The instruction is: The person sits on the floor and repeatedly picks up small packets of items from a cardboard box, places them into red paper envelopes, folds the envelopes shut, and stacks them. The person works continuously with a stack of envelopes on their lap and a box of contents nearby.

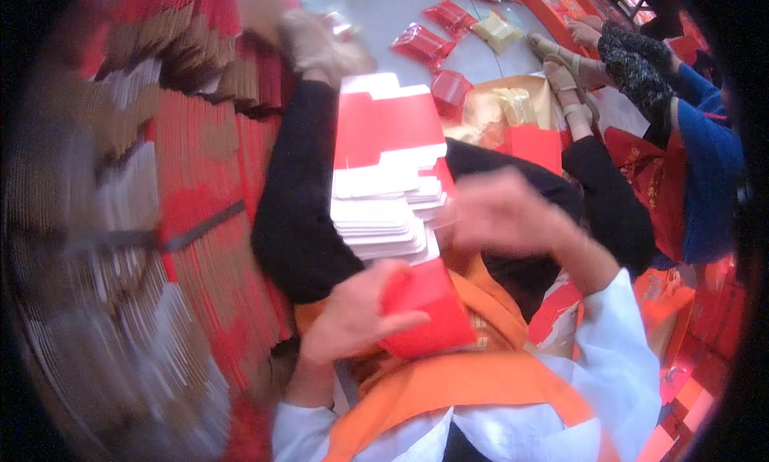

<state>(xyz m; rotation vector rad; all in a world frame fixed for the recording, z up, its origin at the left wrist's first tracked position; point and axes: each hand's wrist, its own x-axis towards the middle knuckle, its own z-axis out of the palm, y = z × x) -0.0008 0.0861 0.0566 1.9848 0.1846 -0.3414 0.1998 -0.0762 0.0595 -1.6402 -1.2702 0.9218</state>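
A fanned stack of red envelopes with white flaps [376,226] runs along my lap between my dark trouser legs. At its near end lies a plain red envelope [439,311] over my orange apron. My left hand [346,316] grips that envelope by its left side, its thumb stretched across the lower part. Close to the right edge of the stack, my right hand [509,218] is smeared by motion. Its fingers point left toward the white flaps, and whether they hold anything cannot be made out.
Tall bundles of red and brown paper [212,174], one tied with a dark strap [204,226], crowd the left. Red plastic-wrapped packs [422,46] and a yellowish pack [497,31] lie on the grey floor [360,6] ahead. Another person in blue [705,182] sits at the right.
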